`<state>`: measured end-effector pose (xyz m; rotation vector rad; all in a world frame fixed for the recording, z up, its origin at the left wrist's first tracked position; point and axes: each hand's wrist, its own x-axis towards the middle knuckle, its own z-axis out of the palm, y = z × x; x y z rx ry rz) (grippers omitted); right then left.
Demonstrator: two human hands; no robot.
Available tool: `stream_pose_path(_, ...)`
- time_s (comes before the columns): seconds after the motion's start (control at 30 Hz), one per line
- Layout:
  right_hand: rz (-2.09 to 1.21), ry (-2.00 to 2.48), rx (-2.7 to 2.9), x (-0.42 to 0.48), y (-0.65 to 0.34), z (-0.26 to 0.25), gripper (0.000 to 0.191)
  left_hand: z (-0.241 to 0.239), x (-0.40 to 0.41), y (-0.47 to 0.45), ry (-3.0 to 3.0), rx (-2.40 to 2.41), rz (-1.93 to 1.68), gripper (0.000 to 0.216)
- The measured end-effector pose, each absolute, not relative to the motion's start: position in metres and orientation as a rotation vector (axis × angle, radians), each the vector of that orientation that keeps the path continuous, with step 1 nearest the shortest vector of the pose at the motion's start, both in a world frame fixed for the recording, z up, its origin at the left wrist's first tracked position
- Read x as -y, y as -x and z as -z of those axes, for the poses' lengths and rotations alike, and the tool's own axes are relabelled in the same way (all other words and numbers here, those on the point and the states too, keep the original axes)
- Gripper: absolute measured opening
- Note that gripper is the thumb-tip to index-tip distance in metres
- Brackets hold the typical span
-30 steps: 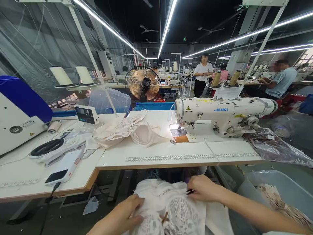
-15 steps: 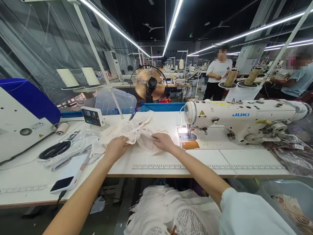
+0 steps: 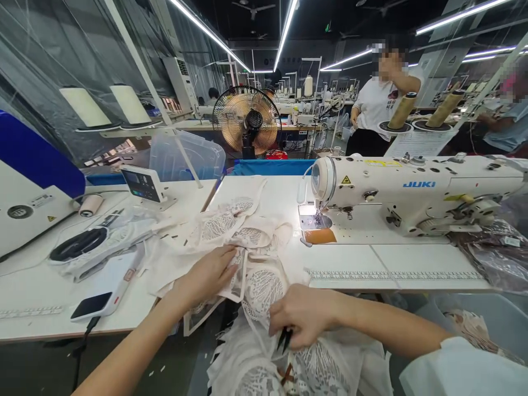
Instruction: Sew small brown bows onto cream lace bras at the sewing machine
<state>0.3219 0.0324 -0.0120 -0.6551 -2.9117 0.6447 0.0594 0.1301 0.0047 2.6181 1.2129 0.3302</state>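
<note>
Garment [image 3: 266,286]: pale lace is draped over the front edge of the white table [image 3: 346,258], between the two hands; its upper part is bunched with more lace on the tabletop.

Left hand [image 3: 211,271]: laid on the lace near the table edge, fingers bent; whether cloth is pinched under them cannot be told.

Right hand [image 3: 303,314]: closed around black snips [image 3: 284,338], whose tips are pointed downward just beyond the fingers; the garment is met at the fingertips.

Pile [image 3: 330,366]: whitish lace pieces are heaped below the table edge, under the right hand; a brown bow [image 3: 286,374] is seen among them.

Sewing machine [image 3: 412,181]: placed on the table, right of the lace, with its needle area lit.

Phone [image 3: 91,306]: rested against a white case, left of the left arm.

Fan [image 3: 247,121]: stood behind the table.
</note>
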Motion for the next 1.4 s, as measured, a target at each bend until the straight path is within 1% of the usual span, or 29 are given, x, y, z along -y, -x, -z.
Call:
stream_pose_path(0.07,-0.816,0.860,2.651,-0.050,-0.319,0.004,0.028,0.004,-0.140,-0.069,-2.617,-1.229,-0.379,0.053)
stream_pose_path(0.13,-0.814,1.099,2.438,-0.072,-0.312,-0.002,0.029,0.003,-0.143,-0.070,-2.606,-1.236,-0.448,0.051)
stream_pose_path(0.2,-0.784,1.219,2.404,-0.094,-0.302,-0.004,0.031,-0.004,-0.135,-0.065,-2.583,-1.256,-0.543,0.044)
stream_pose_path(0.27,-0.797,1.224,2.444,-0.112,-0.290,-0.003,0.039,-0.011,-0.117,-0.058,-2.537,-1.316,-0.656,0.038)
stream_pose_path(0.3,-0.815,1.212,2.437,-0.119,-0.284,-0.002,0.047,-0.011,-0.105,-0.056,-2.511,-1.328,-0.687,0.038)
stream_pose_path(0.37,-0.880,1.162,2.370,-0.131,-0.274,0.002,0.062,-0.006,-0.082,-0.056,-2.500,-1.250,-0.649,0.040)
stream_pose_path(0.43,-0.971,1.089,2.297,-0.139,-0.268,0.007,0.068,0.007,-0.068,-0.060,-2.583,-1.172,-0.562,0.040)
stream_pose_path(0.5,-1.034,1.034,2.251,-0.146,-0.264,0.015,0.066,0.021,-0.068,-0.066,-2.671,-1.231,-0.521,0.041)
stream_pose_path(0.6,-1.068,1.009,2.160,-0.151,-0.263,0.027,0.056,0.032,-0.088,-0.067,-2.682,-1.441,-0.468,0.046)
stream_pose_path(0.67,-1.043,1.033,2.094,-0.149,-0.264,0.031,0.049,0.029,-0.106,-0.064,-2.670,-1.529,-0.378,0.045)
stream_pose_path(0.73,-0.974,1.102,2.080,-0.145,-0.266,0.029,0.039,0.022,-0.123,-0.059,-2.658,-1.567,-0.281,0.043)
stream_pose_path(0.8,-0.919,1.207,2.146,-0.140,-0.267,0.022,0.025,0.014,-0.136,-0.055,-2.659,-1.552,-0.208,0.041)
stream_pose_path(0.83,-0.902,1.262,2.196,-0.138,-0.268,0.018,0.024,0.010,-0.143,-0.054,-2.665,-1.523,-0.187,0.041)
stream_pose_path(0.97,-0.833,1.426,2.390,-0.133,-0.269,0.002,0.037,0.001,-0.162,-0.055,-2.672,-1.360,-0.129,0.054)
stream_pose_path(1.03,-0.772,1.509,2.463,-0.135,-0.268,-0.003,0.038,0.000,-0.167,-0.056,-2.631,-1.329,-0.084,0.059)
stream_pose_path(1.17,-0.709,1.640,2.568,-0.143,-0.263,-0.015,0.040,-0.002,-0.172,-0.056,-2.525,-1.332,-0.015,0.057)
stream_pose_path(1.27,-0.708,1.715,2.647,-0.149,-0.258,-0.027,0.037,-0.005,-0.172,-0.055,-2.466,-1.313,-0.001,0.056)
stream_pose_path(1.4,-0.728,1.738,2.712,-0.153,-0.248,-0.039,0.027,-0.005,-0.172,-0.055,-2.409,-1.293,-0.006,0.053)
